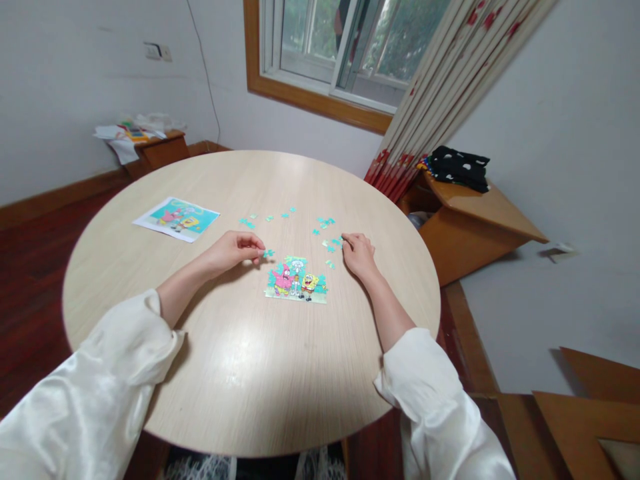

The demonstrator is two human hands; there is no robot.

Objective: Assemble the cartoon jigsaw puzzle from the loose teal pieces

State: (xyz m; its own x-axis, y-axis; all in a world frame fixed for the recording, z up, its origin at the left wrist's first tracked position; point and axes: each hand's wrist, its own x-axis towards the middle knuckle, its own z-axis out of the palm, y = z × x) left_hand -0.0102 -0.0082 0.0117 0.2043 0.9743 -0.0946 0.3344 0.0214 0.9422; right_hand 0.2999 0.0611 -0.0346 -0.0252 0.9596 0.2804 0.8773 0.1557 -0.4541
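A partly built cartoon jigsaw (297,281) lies near the middle of a round light-wood table (240,373). My left hand (234,249) rests just left of it, fingers pinched on a teal puzzle piece (269,253). My right hand (357,253) sits to the right of the jigsaw, fingers curled onto another teal piece (338,241). Several loose teal pieces (325,221) are scattered beyond both hands. A printed reference picture (177,219) lies flat at the table's left.
A low wooden cabinet (470,220) with black spotted cloth (460,168) stands to the right, beside a curtain (440,100) and window. A small stand with papers (145,143) is at the back left. Wooden boards (585,413) lie on the floor at lower right.
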